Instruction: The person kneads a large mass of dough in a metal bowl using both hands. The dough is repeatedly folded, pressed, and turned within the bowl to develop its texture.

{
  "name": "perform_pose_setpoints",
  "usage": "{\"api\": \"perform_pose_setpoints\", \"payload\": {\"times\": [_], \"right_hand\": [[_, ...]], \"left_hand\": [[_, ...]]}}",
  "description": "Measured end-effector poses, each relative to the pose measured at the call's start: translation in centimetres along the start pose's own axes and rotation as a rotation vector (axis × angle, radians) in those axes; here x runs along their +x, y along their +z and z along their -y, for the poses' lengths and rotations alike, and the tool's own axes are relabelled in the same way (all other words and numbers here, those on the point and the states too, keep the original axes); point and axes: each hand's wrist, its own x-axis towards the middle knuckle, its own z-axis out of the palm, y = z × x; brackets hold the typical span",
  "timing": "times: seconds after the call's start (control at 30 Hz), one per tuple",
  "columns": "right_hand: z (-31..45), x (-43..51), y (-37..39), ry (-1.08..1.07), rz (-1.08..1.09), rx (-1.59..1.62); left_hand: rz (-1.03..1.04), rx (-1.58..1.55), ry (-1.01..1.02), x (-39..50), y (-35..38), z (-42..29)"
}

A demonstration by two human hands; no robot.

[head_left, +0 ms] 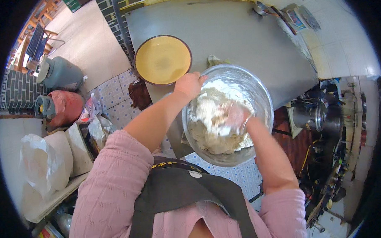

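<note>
A large steel mixing bowl stands at the near edge of the metal worktop. White flour and lumpy, partly wetted dough fill its lower part. My left hand grips the bowl's upper left rim. Down inside the bowl, my right hand is pushed into the flour mixture; motion blur and flour hide its fingers, so I cannot tell whether they close on anything. Just left of the bowl sits a yellow basin with a dark rim, close to my left hand.
The metal worktop meets a tiled wall. A cloth lies behind the bowl. To the right are a steel pot and a stove area. Gas cylinders, a red one and a grey one, stand left, with a plastic-covered sack nearer.
</note>
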Motion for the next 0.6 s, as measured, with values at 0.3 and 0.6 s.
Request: {"api": "perform_pose_setpoints", "payload": {"times": [0.3,0.6], "right_hand": [[7.9,-3.2,9.5,0.571,-0.279,-0.025],[2.2,5.6,7.7,0.567,0.041,0.019]], "left_hand": [[-0.013,-0.019,0.051,0.2,0.8,0.8],[-0.017,-0.125,0.033,0.1,0.9,0.9]]}}
